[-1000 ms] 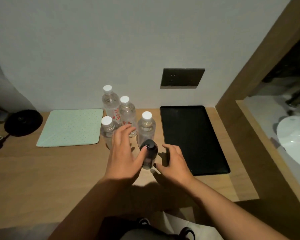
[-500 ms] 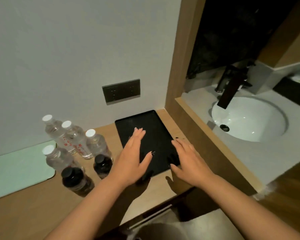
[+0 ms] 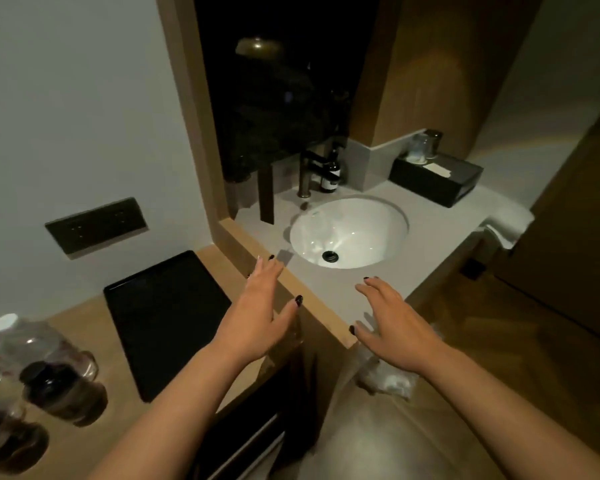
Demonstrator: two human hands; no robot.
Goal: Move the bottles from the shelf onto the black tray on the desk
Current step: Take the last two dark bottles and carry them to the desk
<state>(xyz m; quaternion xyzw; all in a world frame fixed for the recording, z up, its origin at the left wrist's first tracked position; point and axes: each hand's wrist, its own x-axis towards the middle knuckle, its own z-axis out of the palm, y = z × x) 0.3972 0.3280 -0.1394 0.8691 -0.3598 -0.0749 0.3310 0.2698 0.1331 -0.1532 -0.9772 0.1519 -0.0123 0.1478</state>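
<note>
Since half a second ago the view has swung right: both hands, then over the black tray (image 3: 167,320), now hover nearer the washbasin (image 3: 349,232). The left hand (image 3: 257,317) and right hand (image 3: 392,330) are empty, fingers straight and spread. The tray lies bare on the wooden desk (image 3: 84,327). Blurred at the left edge stand clear water bottles (image 3: 4,336) and dark-capped bottles (image 3: 61,393), beside the tray, not on it. Filled, they look moderately heavy, smooth and perhaps slippery; grip mid-body. A faucet (image 3: 305,174), soap bottle (image 3: 331,173) and tissue box (image 3: 437,180) sit well apart; nothing blocks the tray.
</note>
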